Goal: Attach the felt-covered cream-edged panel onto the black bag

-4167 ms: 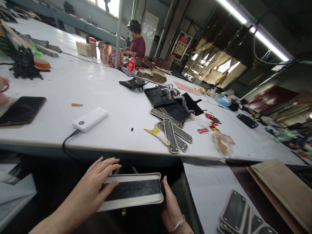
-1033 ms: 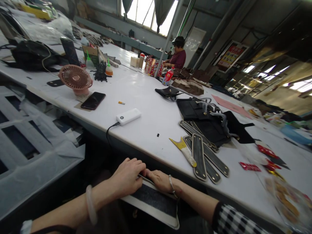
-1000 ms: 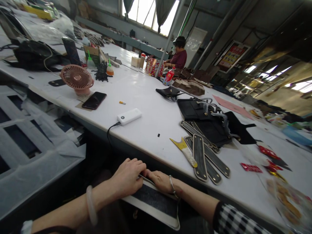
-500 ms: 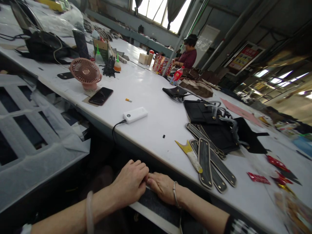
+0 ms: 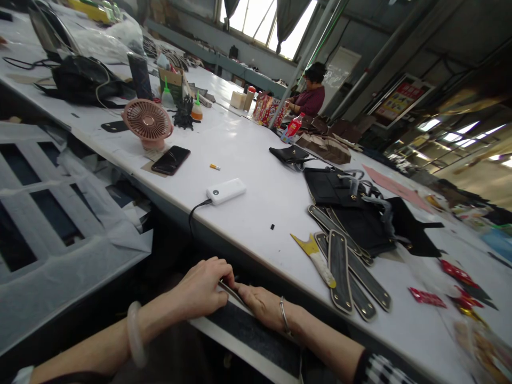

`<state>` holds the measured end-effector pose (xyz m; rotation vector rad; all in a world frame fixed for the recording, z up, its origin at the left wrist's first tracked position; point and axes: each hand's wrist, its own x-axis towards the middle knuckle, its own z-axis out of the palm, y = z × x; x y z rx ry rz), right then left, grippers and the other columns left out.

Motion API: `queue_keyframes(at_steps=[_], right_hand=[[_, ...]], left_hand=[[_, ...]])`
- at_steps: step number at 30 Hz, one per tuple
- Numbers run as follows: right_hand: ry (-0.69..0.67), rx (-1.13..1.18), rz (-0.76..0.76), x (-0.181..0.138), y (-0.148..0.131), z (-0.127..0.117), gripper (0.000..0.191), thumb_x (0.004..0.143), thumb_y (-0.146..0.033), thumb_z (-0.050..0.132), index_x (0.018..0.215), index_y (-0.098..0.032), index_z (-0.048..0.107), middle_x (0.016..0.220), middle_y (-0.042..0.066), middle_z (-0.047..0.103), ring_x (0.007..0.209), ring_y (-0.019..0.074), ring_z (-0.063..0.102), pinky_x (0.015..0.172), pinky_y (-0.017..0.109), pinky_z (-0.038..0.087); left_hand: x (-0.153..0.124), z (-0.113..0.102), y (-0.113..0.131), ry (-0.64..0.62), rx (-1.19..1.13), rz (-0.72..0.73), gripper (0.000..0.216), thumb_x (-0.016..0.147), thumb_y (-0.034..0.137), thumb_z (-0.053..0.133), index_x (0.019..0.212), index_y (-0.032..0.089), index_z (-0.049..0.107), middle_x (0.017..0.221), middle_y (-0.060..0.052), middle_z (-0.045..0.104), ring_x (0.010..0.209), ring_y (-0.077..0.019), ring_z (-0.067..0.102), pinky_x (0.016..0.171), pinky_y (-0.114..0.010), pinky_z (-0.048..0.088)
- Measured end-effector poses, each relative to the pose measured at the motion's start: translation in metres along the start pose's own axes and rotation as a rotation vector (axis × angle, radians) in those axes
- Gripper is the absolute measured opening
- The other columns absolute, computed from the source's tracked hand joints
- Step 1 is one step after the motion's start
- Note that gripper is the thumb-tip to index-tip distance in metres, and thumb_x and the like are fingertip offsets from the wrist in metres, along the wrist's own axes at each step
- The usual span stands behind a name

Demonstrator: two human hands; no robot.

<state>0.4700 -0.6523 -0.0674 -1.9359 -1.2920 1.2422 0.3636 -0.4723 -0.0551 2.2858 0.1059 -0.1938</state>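
Note:
Below the front edge of the white table (image 5: 248, 160), both my hands rest on a long cream-edged strap piece (image 5: 248, 333) with a black centre. My left hand (image 5: 202, 288) is curled, its fingertips pinching the strap's far end. Touching that same end is my right hand (image 5: 258, 304), fingers bent and pressed onto the strap; it wears a metal bangle. A pale bangle circles my left wrist. Several finished strap pieces (image 5: 344, 266) lie on the table above my right hand.
On the table lie a white power bank (image 5: 226, 191) with its cable, a yellow-handled scraper (image 5: 316, 256), black bags (image 5: 348, 202), a phone (image 5: 171, 160), a pink fan (image 5: 147, 120) and red wrappers (image 5: 428, 297). Another person (image 5: 310, 96) sits at the far end. A sheeted frame (image 5: 60, 224) lies at my left.
Over four seconds my hands went from holding the strap flat at its two ends to meeting at one end. In the last second they only shifted slightly; the view drifted.

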Motion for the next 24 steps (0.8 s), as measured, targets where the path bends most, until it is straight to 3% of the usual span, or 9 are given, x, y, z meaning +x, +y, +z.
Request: queue_keyframes(at_steps=[5,9,15,18,22,24], right_hand=[[0.028,-0.057,-0.002,0.008,0.002,0.004,0.05,0.1,-0.046,0.022,0.123,-0.022,0.059,0.114,0.01,0.066,0.104,0.0278,0.062,0.094,0.044,0.045],[0.007,-0.023,-0.022,0.013,-0.002,0.003,0.053,0.101,-0.049,0.018,0.136,-0.025,0.05,0.124,0.007,0.062,0.113,0.0244,0.058,0.1,0.039,0.042],[-0.04,0.02,-0.027,0.021,-0.008,0.001,0.053,0.101,-0.05,0.016,0.144,-0.028,0.039,0.134,0.004,0.057,0.122,0.0221,0.053,0.105,0.037,0.038],[-0.059,0.009,-0.022,0.027,-0.009,-0.001,0.052,0.102,-0.047,0.017,0.146,-0.027,0.035,0.137,0.005,0.055,0.124,0.0232,0.052,0.105,0.039,0.039],[-0.037,-0.04,0.047,0.027,-0.023,0.001,0.045,0.102,-0.036,0.026,0.143,-0.025,0.042,0.137,0.005,0.055,0.12,0.0233,0.056,0.101,0.037,0.044],[0.027,-0.055,0.123,0.027,-0.04,0.001,0.037,0.098,-0.031,0.043,0.133,-0.025,0.055,0.13,0.002,0.061,0.111,0.0213,0.062,0.093,0.031,0.049]], left_hand=[[0.0,0.003,0.0,0.031,-0.022,-0.007,0.018,0.061,0.011,0.051,0.072,0.022,0.059,0.081,0.001,0.062,0.084,-0.0196,0.055,0.074,-0.031,0.038],[-0.002,0.002,-0.005,0.031,-0.104,-0.033,0.016,0.061,0.013,0.052,0.074,0.02,0.059,0.081,0.0,0.06,0.085,-0.0198,0.055,0.074,-0.03,0.04],[-0.001,-0.009,-0.025,-0.105,-0.325,-0.129,0.024,0.062,0.021,0.05,0.083,0.017,0.062,0.072,0.001,0.061,0.068,-0.0169,0.056,0.057,-0.023,0.041],[-0.003,-0.013,-0.03,-0.093,-0.357,-0.15,0.022,0.064,0.022,0.05,0.082,0.017,0.061,0.072,0.002,0.059,0.069,-0.0169,0.055,0.059,-0.024,0.041],[-0.011,-0.014,-0.03,-0.095,-0.366,-0.092,0.015,0.068,0.023,0.052,0.079,0.019,0.061,0.073,0.003,0.06,0.073,-0.0175,0.056,0.065,-0.024,0.043],[-0.007,-0.012,-0.026,-0.11,-0.362,-0.079,0.016,0.076,0.033,0.054,0.075,0.019,0.062,0.071,0.003,0.06,0.073,-0.0186,0.058,0.065,-0.026,0.046]])
